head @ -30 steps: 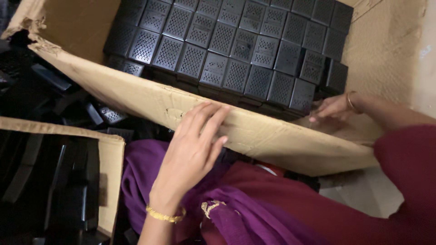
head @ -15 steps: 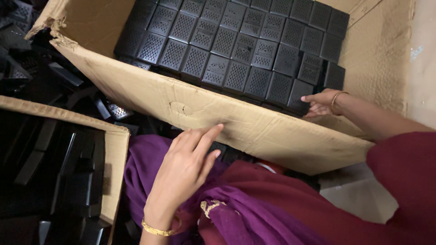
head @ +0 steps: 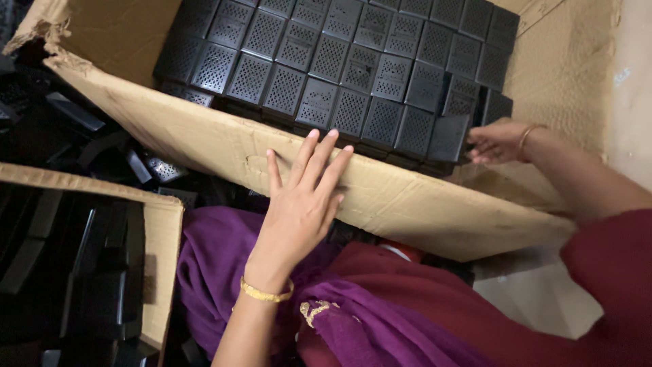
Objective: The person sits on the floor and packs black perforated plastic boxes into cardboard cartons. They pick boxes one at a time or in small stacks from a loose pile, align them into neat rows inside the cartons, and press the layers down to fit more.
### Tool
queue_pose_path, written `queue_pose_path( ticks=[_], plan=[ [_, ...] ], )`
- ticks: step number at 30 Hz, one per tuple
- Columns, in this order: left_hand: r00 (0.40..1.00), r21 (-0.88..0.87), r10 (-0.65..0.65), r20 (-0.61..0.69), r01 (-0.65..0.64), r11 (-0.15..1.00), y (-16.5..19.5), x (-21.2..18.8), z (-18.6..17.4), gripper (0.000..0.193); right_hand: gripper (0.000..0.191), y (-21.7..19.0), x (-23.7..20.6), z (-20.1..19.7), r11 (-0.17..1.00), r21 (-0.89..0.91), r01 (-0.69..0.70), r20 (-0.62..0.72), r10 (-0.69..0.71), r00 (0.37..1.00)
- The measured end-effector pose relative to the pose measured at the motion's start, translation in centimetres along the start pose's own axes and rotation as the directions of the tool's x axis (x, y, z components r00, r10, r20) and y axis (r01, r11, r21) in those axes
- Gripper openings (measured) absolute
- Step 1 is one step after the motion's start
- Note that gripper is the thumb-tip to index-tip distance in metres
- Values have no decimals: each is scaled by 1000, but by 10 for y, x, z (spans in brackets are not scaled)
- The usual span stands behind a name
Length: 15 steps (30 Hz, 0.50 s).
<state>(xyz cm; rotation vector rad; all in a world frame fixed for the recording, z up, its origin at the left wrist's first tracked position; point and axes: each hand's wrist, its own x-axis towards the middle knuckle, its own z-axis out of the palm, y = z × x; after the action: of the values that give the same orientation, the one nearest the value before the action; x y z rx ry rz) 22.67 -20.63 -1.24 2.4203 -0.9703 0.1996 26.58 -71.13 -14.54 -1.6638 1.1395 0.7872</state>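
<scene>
Left hand (head: 299, 204) lay flat, fingers spread, on box flap (head: 407, 204); right hand (head: 499, 141), at 3 o'clock, pinched a black perforated case (head: 448, 138), prob. light, stiff plastic, best held by edges.

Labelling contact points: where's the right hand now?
Head view, right side: right hand inside the cardboard box, touching the end of the stacked black perforated parts.

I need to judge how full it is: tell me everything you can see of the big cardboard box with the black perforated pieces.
The big cardboard box is brown corrugated board, open at the top, its near flap creased and its far left corner torn and frayed. Inside, black perforated square pieces lie packed in tidy rows, stacked at least two layers deep. The left hand lies flat on the near flap, fingers spread. The right hand reaches inside, fingertips at the rightmost pieces. The box sits tilted in view, beside a smaller box of dark parts.
</scene>
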Motion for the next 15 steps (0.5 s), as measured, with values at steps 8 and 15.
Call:
queue_pose_path(
  ticks=[8, 15],
  plan=[
    [1000, -56, 4, 20, -3, 998, -5, -6, 2, 68, 79, 4, 6, 26, 986, -163, -31, -272, -14, 962],
    [999, -89, -11, 43, 15, 996, -6, -6, 1, 69, 80, 17, 6, 36, 985, -148, -93, -193, 64, 979]
  ],
)
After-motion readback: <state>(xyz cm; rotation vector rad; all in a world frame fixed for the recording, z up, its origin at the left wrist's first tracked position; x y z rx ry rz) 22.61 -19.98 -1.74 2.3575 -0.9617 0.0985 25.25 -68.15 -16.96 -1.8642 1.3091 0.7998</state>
